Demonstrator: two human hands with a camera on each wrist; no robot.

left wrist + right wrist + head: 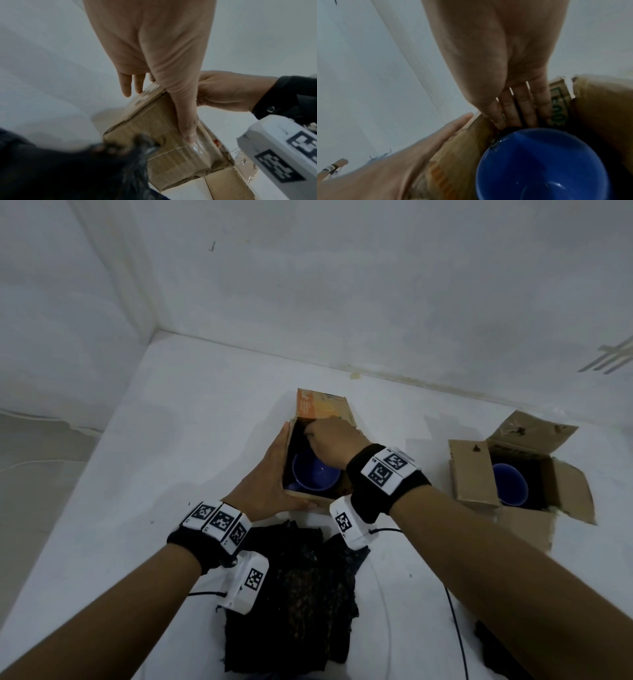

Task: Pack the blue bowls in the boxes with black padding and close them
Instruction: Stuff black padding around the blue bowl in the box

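An open cardboard box (323, 409) with an orange printed flap stands mid-table. It is lined with black padding, and a blue bowl (315, 475) sits inside. My left hand (274, 474) lies flat against the box's left wall (154, 142), fingers straight, thumb along the near edge. My right hand (327, 440) reaches into the far left corner. Its fingers (520, 112) point straight down between the wall and the bowl (542, 165), and their tips are hidden in the padding. A second box (474, 474) at right, flaps open, holds another blue bowl (510, 484) in padding.
Loose sheets of black padding (294, 583) lie on the white table in front of the centre box, with another piece (496, 652) at the lower right. White walls close the table at the back and left. Thin cables trail from the wrist cameras.
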